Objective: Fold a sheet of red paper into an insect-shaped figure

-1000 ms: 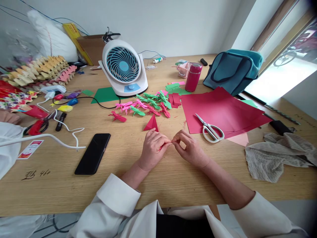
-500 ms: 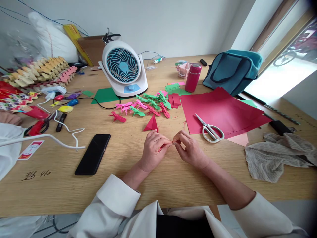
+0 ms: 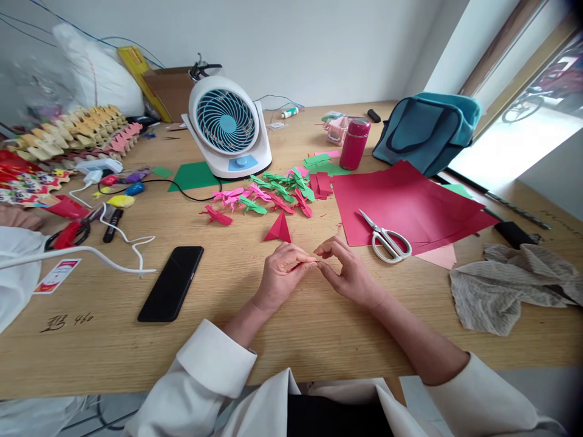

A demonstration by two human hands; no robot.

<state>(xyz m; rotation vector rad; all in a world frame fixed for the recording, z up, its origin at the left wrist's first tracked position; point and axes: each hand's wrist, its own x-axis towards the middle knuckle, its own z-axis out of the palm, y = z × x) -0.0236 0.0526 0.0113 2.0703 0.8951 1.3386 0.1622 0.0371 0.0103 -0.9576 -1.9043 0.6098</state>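
Observation:
Between the fingertips of my left hand is a small piece of red paper, mostly covered by the fingers. My right hand meets it from the right, thumb and forefinger bent round the paper's end; its grip is partly hidden. Just beyond my left hand a folded red paper triangle stands on the table. Farther back lie folded green figures, pink ones and red ones. White-handled scissors rest on large red sheets at the right.
A black phone lies left of my hands on the wooden table. Behind stand a fan, a red flask and a blue bag. A crumpled cloth is at the right, and a white cable at the left.
The fingers of my right hand have opened slightly and shifted at the paper's end. My left hand has tilted a little, and more of the red triangle's base shows.

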